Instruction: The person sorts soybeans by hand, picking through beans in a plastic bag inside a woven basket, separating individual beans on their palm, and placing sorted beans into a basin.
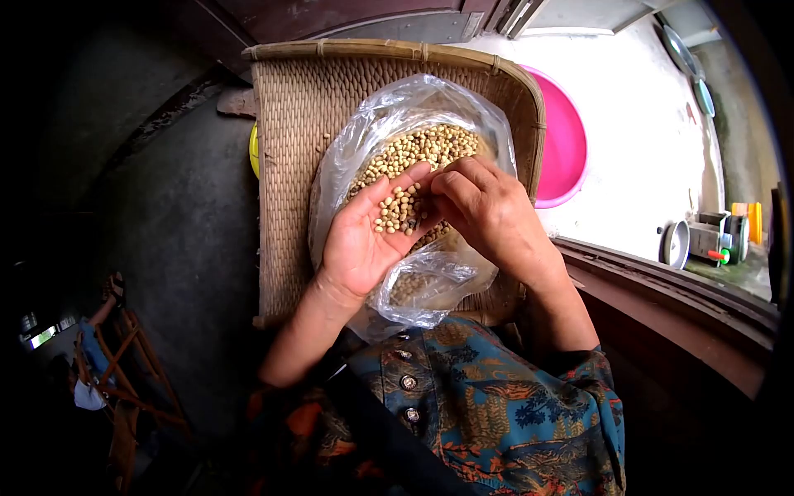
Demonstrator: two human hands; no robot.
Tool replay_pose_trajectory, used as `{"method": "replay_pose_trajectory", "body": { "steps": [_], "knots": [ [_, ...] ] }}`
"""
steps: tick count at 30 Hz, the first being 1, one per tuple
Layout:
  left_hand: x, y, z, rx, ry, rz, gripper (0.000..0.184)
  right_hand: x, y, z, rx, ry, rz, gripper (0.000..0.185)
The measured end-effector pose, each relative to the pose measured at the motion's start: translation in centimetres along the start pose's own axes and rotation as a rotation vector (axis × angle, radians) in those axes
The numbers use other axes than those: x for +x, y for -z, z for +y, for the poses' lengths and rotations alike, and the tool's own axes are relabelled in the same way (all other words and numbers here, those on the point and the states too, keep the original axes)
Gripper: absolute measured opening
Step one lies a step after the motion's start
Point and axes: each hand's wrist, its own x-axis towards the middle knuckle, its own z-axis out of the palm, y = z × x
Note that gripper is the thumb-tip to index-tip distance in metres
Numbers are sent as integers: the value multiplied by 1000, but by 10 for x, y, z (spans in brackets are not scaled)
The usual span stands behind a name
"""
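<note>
My left hand (360, 240) is turned palm up and cupped, holding a small heap of pale soybeans (400, 208), a few of them dark. Over its fingertips, my right hand (488, 211) bends down with thumb and fingers pinched together; whatever lies between them is hidden. Beneath both hands lies an opened clear plastic bag (339, 178) filled with more soybeans (434, 145). The bag rests on a woven bamboo winnowing basket (285, 132), and its crumpled near edge reaches toward my patterned shirt (496, 397).
A pink basin (566, 140) stands right of the basket, and part of a yellow container (254, 150) shows at its left. At the right are a door sill (662, 306) and a metal bowl (676, 245). A wooden folding stool (124, 355) is at lower left.
</note>
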Motion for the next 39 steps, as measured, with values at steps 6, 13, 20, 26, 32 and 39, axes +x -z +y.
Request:
{"method": "replay_pose_trajectory", "body": {
  "steps": [6, 13, 20, 26, 32, 39],
  "knots": [
    [1, 1, 1, -20, 7, -16, 46, -1, -2, 0, 80, -64, 15, 21],
    [0, 3, 4, -52, 0, -95, 48, -1, -4, -1, 48, -15, 96, 20],
    [-1, -9, 6, -30, 19, -50, 51, -9, 56, 41, -491, -320, 475, 22],
    [-2, -8, 3, 88, 8, -1, 41, 6, 14, -12, 208, -25, 79, 27],
    [-3, 11, 2, 114, -19, 16, 34, 21, -2, -14, 133, 51, -18, 19],
    [-4, 16, -1, 110, -26, 185, 35, 34, -10, -10, 156, -77, -339, 25]
  ]
}}
